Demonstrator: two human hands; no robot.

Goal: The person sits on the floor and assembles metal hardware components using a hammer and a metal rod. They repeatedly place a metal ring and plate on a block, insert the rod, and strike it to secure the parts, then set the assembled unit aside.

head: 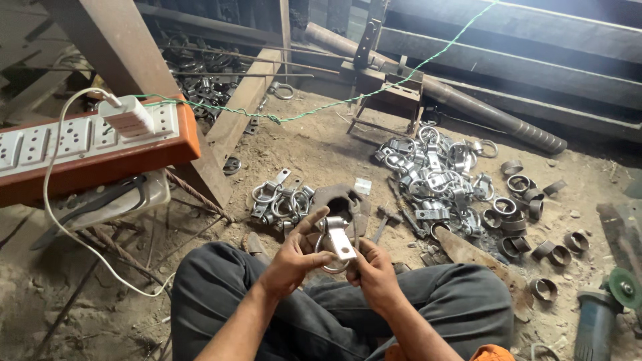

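At the lower centre of the frame, both hands meet on one metal clamp [336,245], a ring with a flat silver tab, held above the lap of a person sitting cross-legged in dark trousers [321,314]. The left hand [292,257] pinches the clamp's left side, thumb lifted toward its top. The right hand [372,271] is curled around the ring's lower right edge, fingers closed on it.

Just above the hands lies a small pile of about five or six like clamps [279,200] on the ground, and beside it one dark worn metal block [344,204] with a hammer [383,219] to its right. To the right of centre is a far larger heap of clamps [435,184], too tangled to count. Right of that, roughly a dozen short cut rings [528,214] are scattered loose. One angle grinder with a green disc [612,297] sits at the lower right edge.

At the left, one white power strip [73,137] rests on an orange board, with one white charger [127,115] plugged in and its cable looping down. A green twisted cord [374,90] crosses the upper frame.

The surface is bare, dusty earth [314,144]. Heavy steel beams [521,63] and one long rusty pipe [468,103] lie along the top, in a rough workshop.
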